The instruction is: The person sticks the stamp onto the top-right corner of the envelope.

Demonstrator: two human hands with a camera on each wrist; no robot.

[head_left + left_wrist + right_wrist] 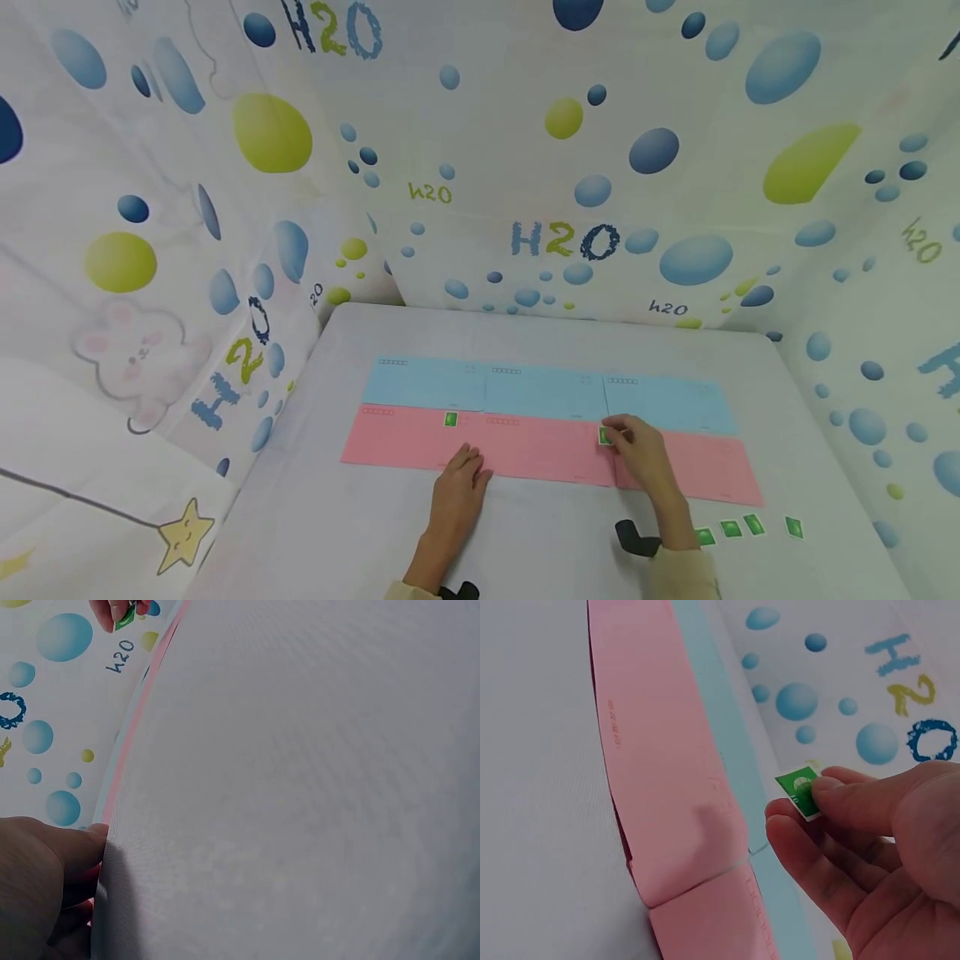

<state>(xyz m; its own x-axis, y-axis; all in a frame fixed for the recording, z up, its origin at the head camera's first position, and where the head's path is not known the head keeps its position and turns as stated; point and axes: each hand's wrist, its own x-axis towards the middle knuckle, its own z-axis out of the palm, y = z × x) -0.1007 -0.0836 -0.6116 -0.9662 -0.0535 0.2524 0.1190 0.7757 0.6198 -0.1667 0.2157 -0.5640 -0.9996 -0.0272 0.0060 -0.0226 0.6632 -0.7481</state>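
Observation:
My right hand point(643, 457) pinches a small green stamp point(799, 787) between thumb and fingers. In the head view this stamp overlaps the upper right corner of the middle pink envelope point(551, 450); the right wrist view shows it held above the paper. My left hand point(459, 490) rests at the front edge of the pink row, fingers extended, near where the left pink envelope point(397, 442) meets the middle one. Another green stamp point(451, 419) lies at the upper right corner of that left envelope. The right pink envelope point(705, 467) is partly behind my right hand.
Three blue envelopes point(427, 385) line up behind the pink row. Several loose green stamps point(731, 528) lie on the white table point(555, 542) at the front right, one partly behind my right forearm. Patterned curtains point(510, 167) surround the table's back and sides.

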